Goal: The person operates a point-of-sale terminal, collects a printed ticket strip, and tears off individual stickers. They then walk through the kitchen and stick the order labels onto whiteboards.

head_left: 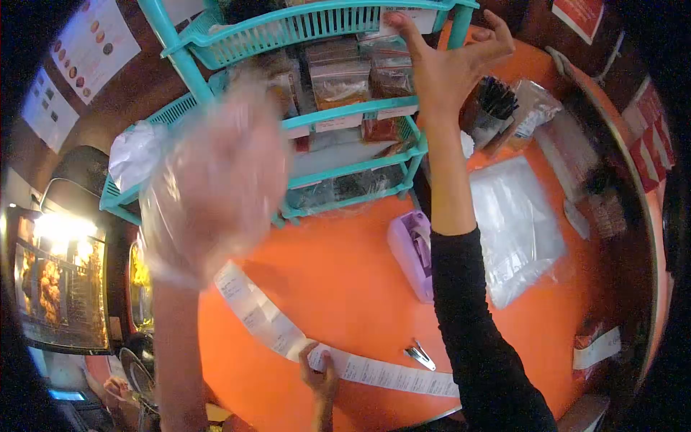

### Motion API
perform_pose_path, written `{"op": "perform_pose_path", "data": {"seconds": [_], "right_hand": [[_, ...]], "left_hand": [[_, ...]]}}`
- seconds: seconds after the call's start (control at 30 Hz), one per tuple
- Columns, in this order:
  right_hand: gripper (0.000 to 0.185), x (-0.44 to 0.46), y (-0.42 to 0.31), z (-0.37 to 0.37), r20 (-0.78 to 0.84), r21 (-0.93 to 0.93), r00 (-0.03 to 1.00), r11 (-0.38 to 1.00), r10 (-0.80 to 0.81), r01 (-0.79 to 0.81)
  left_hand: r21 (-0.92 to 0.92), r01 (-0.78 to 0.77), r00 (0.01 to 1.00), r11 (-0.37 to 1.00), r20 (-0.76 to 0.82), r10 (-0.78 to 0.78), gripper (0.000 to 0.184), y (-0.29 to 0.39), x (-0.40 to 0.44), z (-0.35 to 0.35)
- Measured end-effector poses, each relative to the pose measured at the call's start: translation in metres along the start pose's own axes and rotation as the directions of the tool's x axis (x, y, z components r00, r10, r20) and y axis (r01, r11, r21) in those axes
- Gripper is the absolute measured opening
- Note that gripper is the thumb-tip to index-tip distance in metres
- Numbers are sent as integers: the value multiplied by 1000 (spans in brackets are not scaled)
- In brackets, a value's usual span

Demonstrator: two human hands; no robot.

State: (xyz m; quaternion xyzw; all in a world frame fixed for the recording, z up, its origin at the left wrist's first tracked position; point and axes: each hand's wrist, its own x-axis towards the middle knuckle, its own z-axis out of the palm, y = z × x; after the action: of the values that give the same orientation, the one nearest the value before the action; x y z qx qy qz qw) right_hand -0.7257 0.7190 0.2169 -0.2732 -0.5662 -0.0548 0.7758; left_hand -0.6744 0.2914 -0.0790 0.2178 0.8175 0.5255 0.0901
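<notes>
Clear plastic bag (173,223): around or over the left grip (245,155), the two blurred together; how far that grip is open, or whether it pinches the plastic, I cannot tell. The bag overlaps the left part of the teal rack (188,68) in view; contact with it unclear. Crumpled white plastic (135,155) just left of the left grip.

Right grip (453,61): raised at the rack's right end, fingers spread wide, nothing seen held. Thumb in front of the upper basket's label; touching or not, can't say. Packets (342,83) sit on the rack between the two grips. Close on the right grip's right side, a holder of black sticks (495,108); below it, flat clear plastic (515,223), lying right of the black-sleeved forearm.

Room to move: an orange stretch of table (324,252) runs below the rack's front edge, from the bag across to the purple dispenser (403,252), which stands close against the sleeve's left edge. A paper strip (367,369) bounds it below, curving from under the bag to the sleeve; another person's hand (318,366) holds it midway. Metal clip (419,355) just above the strip, near the sleeve.
</notes>
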Motion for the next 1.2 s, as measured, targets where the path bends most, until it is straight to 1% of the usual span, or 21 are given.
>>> {"op": "perform_pose_path", "data": {"seconds": [0.07, 0.13, 0.23, 0.37, 0.43, 0.47, 0.53, 0.57, 0.63, 0.7, 0.73, 0.77, 0.8, 0.83, 0.87, 0.9, 0.93, 1.0, 1.07, 1.13, 1.2], "right_hand": [[100, -5, 11, 1, 3, -63, 996, 994, -84, 84], [101, -10, 10, 0, 47, 62, 999, 998, 9, -12], [99, -12, 6, 0, 62, 11, 994, 996, -91, 91], [94, -7, 6, -3, 58, 116, 998, 993, -22, 15], [78, -8, 18, -6, 148, 313, 983, 938, 104, -147], [78, -8, 17, -11, 142, 321, 984, 935, 110, -150], [55, -10, 11, -27, 320, 301, 861, 819, 395, -488], [55, -13, 11, -34, 312, 320, 864, 813, 395, -487], [38, -29, 10, -53, 155, 254, 973, 945, 170, -205], [41, -55, -13, -100, 229, 116, 952, 966, 202, -233], [39, -74, -30, -132, 383, 202, 879, 903, 284, -379], [38, -90, -51, -172, 643, 251, 694, 767, 324, -591], [36, -99, -81, -212, 866, 74, 338, 574, 368, -816], [38, -120, -94, -251, 978, 4, 144, 680, 150, -733], [40, -136, -104, -285, 993, -26, -104, 779, -51, -627], [40, -133, -133, -310, 986, -51, -154, 773, -61, -633], [43, -128, -164, -341, 982, 22, -137, 799, -130, -601], [47, -121, -199, -393, 963, 98, -152, 817, -221, -568], [54, -111, -214, -427, 901, -212, -388, 581, -196, -786], [53, -79, -253, -458, 892, -202, -380, 535, -245, -820], [54, -61, -291, -489, 884, -218, -367, 440, -290, -871]], "left_hand": [[-5, 3, 1000, 1000, 0, -3, 28, 1, 0, 1], [-10, 5, 1000, 1000, -1, -5, 28, 0, -2, 2], [-19, 5, 1000, 1000, -5, -5, 29, 2, -4, 3], [-35, 4, 1000, 999, 1, -4, 29, 3, -7, 3], [-50, 8, 1000, 999, 5, -8, 30, 4, -9, 2], [-63, 13, 1000, 998, 7, -12, 30, 5, -9, 2], [-97, 19, 1000, 995, 16, -17, 30, 9, -12, 0], [-121, 20, 1000, 993, 20, -18, 30, 11, -13, -1], [-177, 41, 999, 983, 35, -35, 31, 19, -19, -8], [-266, 87, 995, 960, 60, -73, 31, 33, -23, -19], [-316, 116, 992, 942, 76, -96, 31, 42, -25, -27], [-367, 146, 988, 918, 95, -119, 31, 51, -28, -35], [-419, 166, 985, 893, 109, -132, 32, 58, -30, -46], [-458, 181, 983, 870, 124, -139, 32, 63, -30, -56], [-482, 168, 985, 860, 127, -121, 32, 66, -29, -67], [-491, 142, 988, 859, 124, -92, 32, 64, -31, -77], [-429, -36, 996, 903, 62, 69, 32, 51, -33, -88], [-427, -132, 988, 895, 12, 152, 31, 59, -58, -121], [-515, -51, 998, 856, -5, 56, 30, 97, -98, -162], [-730, 38, 998, 682, 1, -55, 27, 135, -137, -215], [-751, 20, 996, 660, -41, -77, 27, 135, -171, -254]]}}
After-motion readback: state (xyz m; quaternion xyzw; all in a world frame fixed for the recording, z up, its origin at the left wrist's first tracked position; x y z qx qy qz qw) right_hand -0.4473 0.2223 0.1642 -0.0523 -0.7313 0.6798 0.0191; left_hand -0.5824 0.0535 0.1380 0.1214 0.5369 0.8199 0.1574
